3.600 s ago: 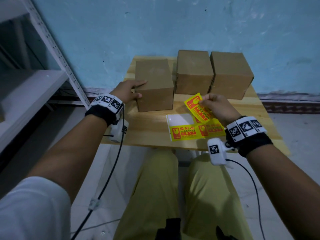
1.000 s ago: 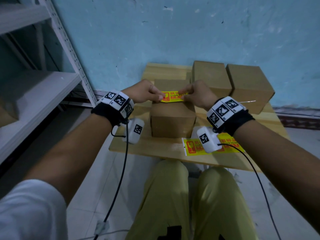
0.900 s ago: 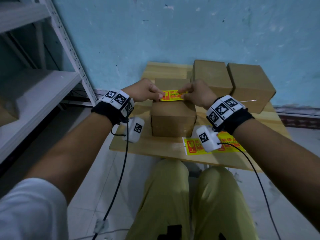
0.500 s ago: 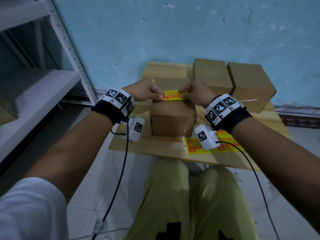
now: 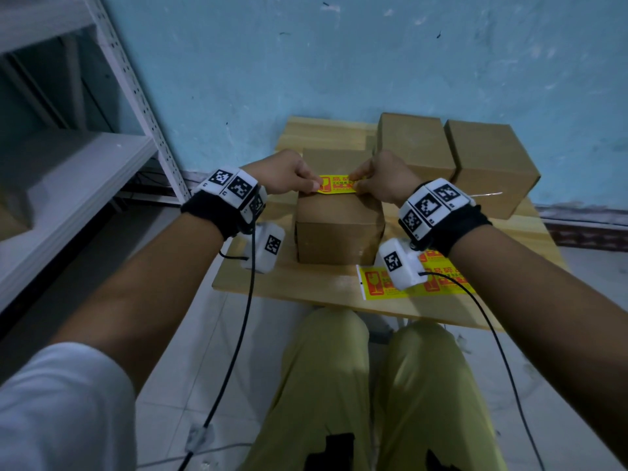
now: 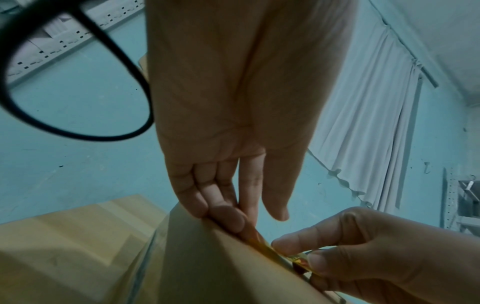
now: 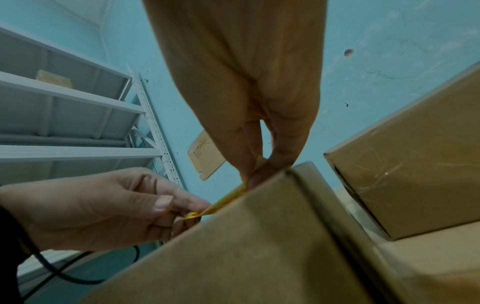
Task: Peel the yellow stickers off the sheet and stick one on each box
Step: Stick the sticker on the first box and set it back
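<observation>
A yellow sticker (image 5: pixel 338 183) is stretched flat over the near top edge of the closest brown box (image 5: pixel 339 229). My left hand (image 5: pixel 314 186) pinches its left end and my right hand (image 5: pixel 356 185) pinches its right end. The left wrist view shows my left hand (image 6: pixel 249 222) with its fingertips down on the box top. In the right wrist view my right hand (image 7: pixel 259 172) pinches the sticker (image 7: pixel 228 197) at the box edge. Two more boxes (image 5: pixel 414 144) (image 5: pixel 489 161) stand behind. The sticker sheet (image 5: pixel 373 283) lies by the table's front edge, partly hidden by my right wrist.
The small wooden table (image 5: pixel 306 287) stands against a blue wall. A white metal shelf rack (image 5: pixel 85 171) stands to the left. Cables hang from both wrists, and my knees are just below the table's front edge.
Since 3.6 s ago the left box has come forward and both hands now hold the peeled sticker over it. In the last second the sticker has sunk slightly toward the box top.
</observation>
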